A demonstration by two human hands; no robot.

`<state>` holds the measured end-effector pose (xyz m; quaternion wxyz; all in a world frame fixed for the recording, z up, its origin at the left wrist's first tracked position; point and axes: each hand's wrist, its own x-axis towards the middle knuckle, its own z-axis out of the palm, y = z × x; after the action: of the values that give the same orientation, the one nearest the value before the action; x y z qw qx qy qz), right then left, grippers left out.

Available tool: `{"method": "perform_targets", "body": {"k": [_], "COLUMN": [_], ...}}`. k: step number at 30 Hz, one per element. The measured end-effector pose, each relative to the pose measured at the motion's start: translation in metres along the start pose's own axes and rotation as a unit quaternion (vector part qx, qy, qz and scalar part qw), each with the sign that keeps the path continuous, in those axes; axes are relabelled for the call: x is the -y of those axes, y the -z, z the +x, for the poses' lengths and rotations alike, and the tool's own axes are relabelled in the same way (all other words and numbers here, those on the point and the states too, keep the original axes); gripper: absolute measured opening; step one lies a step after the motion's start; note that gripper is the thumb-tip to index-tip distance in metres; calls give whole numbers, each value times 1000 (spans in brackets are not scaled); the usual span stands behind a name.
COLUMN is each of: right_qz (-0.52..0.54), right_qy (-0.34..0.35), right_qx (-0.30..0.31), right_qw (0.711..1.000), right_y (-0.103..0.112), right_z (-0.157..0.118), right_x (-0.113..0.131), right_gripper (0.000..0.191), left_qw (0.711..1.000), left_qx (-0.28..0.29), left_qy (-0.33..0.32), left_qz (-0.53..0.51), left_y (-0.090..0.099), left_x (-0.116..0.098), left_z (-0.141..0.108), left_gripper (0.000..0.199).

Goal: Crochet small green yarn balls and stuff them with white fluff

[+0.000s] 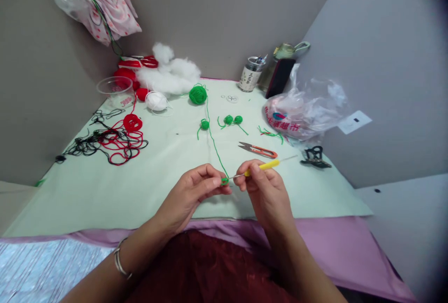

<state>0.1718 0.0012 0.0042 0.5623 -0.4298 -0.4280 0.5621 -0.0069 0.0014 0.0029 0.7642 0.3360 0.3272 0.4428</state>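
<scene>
Between thumb and fingers, my left hand (196, 190) pinches a small loop of green crochet work (224, 181). My right hand (264, 186) is closed round the yellow handle of a crochet hook (268, 165), and its metal tip reaches the green loop. From the loop a green strand runs up the table to a ball of green yarn (198, 94). Small green crocheted balls with loose tails lie beyond my hands, one green ball (205, 125) beside the strand and a pair (233, 120) farther right. Orange-handled thread snips (258, 149) rest just past my right hand.
Tangled black yarn (91, 142) and red yarn (122, 140) spread at the left, near a clear plastic cup (115, 89). White stuffing (171, 74) and a white yarn ball (156, 101) sit behind. At the right are a plastic bag (301, 109), a propped phone (280, 78) and a pen jar (250, 75).
</scene>
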Motion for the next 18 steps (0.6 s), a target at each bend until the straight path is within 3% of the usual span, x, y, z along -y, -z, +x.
{"method": "perform_targets", "body": {"k": [5,11,15,18], "right_qz": [85,-28,3,37], "right_qy": [-42,99,104,103], "right_qx": [67,60,71,65], "right_qw": [993,993,992,992], "right_y": [-4,-5,-5,-5], "right_z": [-2,-10,-10,-7], "right_x": [-1,-4,-5,-6], "right_gripper": [24,10,13,12], "left_qw": [1000,999,997,999], "left_qx": [25,24,1,-26], "left_qy": [4,-23,-45,-44], "left_qz": [1,42,61,6], "left_y": [-1,-2,3,7], "left_x": [1,4,-1,-10], "left_z": [-1,0,2,0], "left_gripper": [15,14,23,25]}}
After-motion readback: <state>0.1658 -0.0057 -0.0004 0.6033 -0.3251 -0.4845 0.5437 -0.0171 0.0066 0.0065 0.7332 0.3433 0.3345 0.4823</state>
